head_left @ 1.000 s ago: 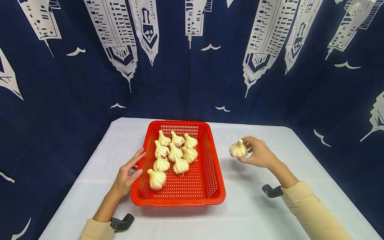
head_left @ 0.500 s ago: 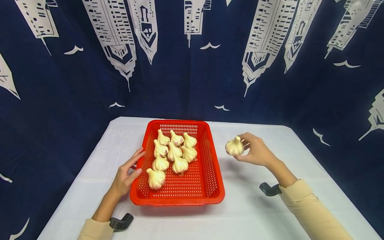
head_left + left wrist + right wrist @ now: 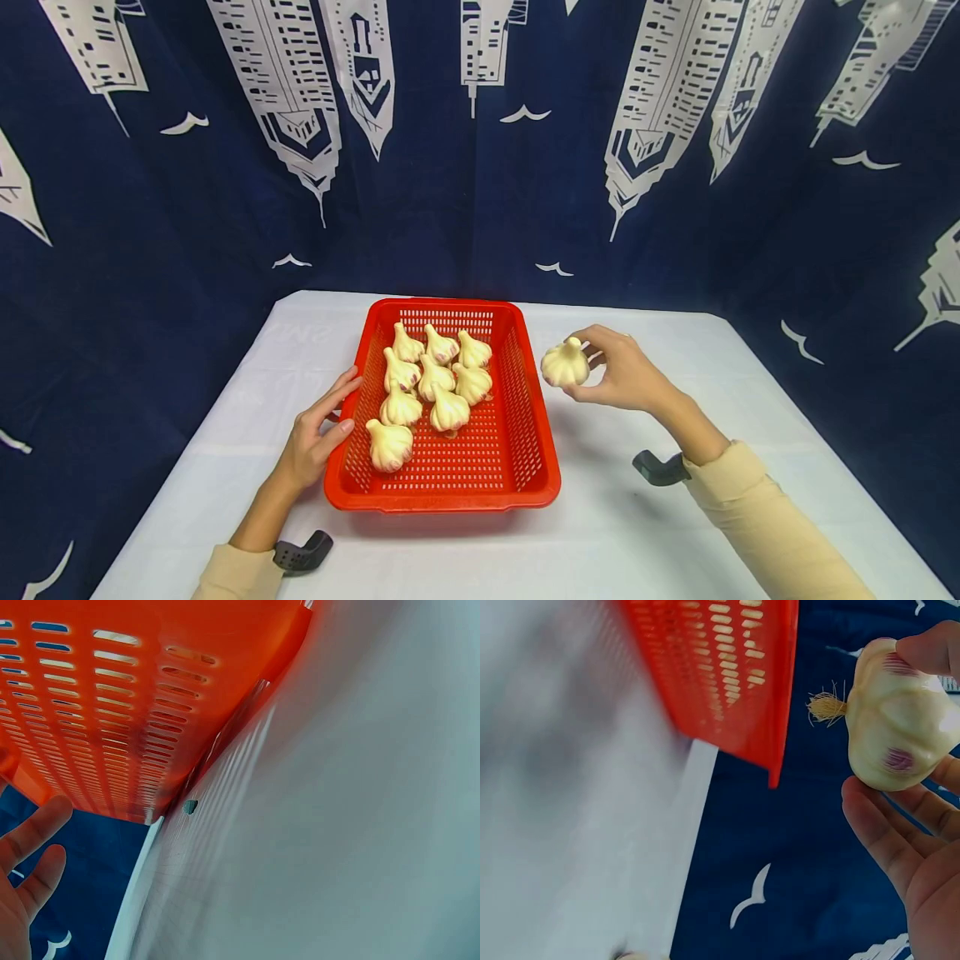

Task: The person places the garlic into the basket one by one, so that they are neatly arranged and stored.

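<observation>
A garlic bulb [image 3: 564, 363] is held between the thumb and fingers of my right hand [image 3: 621, 372], above the table and just right of the basket. In the right wrist view the bulb [image 3: 896, 720] shows purple patches and a tuft of dry roots. My left hand [image 3: 309, 443] rests at the left rim of the red plastic basket [image 3: 450, 503], its fingers extended and loosely spread. Several garlic bulbs [image 3: 391, 446] lie inside, mostly toward the basket's back and left. The left wrist view shows fingertips [image 3: 54, 814] beside the slotted basket wall [image 3: 150, 697].
A white-covered table [image 3: 630, 533] carries the basket. Behind it hangs a dark blue cloth [image 3: 450, 208] with white building and bird prints. A small pale thing [image 3: 634, 956] shows at the bottom edge of the right wrist view, mostly cut off.
My right hand has moved left toward the basket, carrying the garlic bulb. The left hand and the basket hold their places.
</observation>
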`<state>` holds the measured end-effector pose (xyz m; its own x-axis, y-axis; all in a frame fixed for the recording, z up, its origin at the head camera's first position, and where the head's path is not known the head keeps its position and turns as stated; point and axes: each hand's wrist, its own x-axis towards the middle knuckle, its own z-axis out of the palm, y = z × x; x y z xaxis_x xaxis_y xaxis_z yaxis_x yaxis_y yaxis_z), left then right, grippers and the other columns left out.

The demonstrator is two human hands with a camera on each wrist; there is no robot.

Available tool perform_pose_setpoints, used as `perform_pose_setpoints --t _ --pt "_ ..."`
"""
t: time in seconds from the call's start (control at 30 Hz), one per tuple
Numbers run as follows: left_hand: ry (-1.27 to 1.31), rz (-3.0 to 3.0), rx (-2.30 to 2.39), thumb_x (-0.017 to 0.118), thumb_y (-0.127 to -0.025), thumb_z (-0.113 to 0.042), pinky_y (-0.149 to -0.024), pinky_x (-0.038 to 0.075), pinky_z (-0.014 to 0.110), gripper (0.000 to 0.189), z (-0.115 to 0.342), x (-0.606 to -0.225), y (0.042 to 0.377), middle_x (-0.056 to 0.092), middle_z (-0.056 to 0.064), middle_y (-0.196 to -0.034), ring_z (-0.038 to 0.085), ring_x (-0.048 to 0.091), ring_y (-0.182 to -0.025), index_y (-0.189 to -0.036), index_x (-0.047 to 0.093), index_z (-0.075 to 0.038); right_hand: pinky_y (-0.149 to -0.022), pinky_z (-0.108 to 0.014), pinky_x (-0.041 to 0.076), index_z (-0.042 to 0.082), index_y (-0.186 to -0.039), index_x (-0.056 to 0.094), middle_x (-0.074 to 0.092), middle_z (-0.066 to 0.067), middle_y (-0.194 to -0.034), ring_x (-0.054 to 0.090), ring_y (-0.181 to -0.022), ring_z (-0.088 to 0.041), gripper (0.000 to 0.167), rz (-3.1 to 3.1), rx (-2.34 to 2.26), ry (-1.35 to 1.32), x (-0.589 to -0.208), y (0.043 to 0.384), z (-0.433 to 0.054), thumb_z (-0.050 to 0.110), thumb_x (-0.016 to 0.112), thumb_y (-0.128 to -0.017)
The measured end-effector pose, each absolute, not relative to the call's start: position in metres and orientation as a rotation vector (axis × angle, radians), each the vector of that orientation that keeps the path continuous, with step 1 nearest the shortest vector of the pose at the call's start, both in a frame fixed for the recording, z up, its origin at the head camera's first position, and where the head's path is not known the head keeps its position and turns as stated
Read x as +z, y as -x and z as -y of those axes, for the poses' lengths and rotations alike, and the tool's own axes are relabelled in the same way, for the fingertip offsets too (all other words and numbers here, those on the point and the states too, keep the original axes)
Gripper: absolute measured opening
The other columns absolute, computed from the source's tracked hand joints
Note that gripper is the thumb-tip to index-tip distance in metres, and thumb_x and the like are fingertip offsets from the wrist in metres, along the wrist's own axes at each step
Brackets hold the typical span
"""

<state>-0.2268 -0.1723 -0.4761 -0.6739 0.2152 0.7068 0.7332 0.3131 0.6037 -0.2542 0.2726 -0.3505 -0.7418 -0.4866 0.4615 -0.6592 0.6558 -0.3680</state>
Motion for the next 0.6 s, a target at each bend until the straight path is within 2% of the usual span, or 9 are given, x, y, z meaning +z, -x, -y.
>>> perform_pose_setpoints --t 0.13,0.17,0.4,0.6 --pt "0.834 2.098 -1.354 0.054 -0.084 -0.002 -0.076 0.042 0.022 0.053 0.174 -0.478 0.227 0.045 0.02 -0.149 0.005 0.049 -0.126 -0.136 0.056 0.002 -0.078 -0.035 0.056 0.004 -0.114 0.064 0.066 -0.005 -0.107 0.066 -0.087 -0.021 0.056 2.566 0.756 -0.962 -0.345 0.251 -0.262 0.018 0.087 -0.065" --pt "0.835 2.102 -1.352 0.054 -0.084 -0.002 -0.076 0.042 0.022 0.053 0.174 -0.478 0.226 0.045 0.02 -0.148 0.004 0.049 -0.127 -0.136 0.056 0.003 -0.074 -0.035 0.057 0.004 -0.114 0.064 0.067 -0.006 -0.108 0.066 -0.088 -0.021 0.056 2.564 0.763 -0.98 -0.344 0.25 -0.259 0.017 0.087 -0.065" --pt "0.85 2.099 -1.334 0.055 -0.084 -0.003 -0.077 0.043 0.022 0.053 0.174 -0.475 0.227 0.045 0.021 -0.148 0.006 0.051 -0.125 -0.137 0.055 0.003 -0.073 -0.037 0.057 0.006 -0.112 0.065 0.067 -0.001 -0.104 0.064 -0.087 -0.017 0.054 2.502 0.79 -1.076 -0.338 0.246 -0.236 0.019 0.086 -0.064" --pt "0.85 2.104 -1.333 0.055 -0.084 -0.003 -0.077 0.043 0.022 0.053 0.174 -0.476 0.228 0.045 0.02 -0.149 0.006 0.051 -0.124 -0.137 0.055 0.002 -0.078 -0.038 0.053 0.01 -0.111 0.065 0.065 0.005 -0.101 0.059 -0.089 -0.012 0.051 2.46 0.759 -1.163 -0.333 0.247 -0.217 0.025 0.083 -0.066"
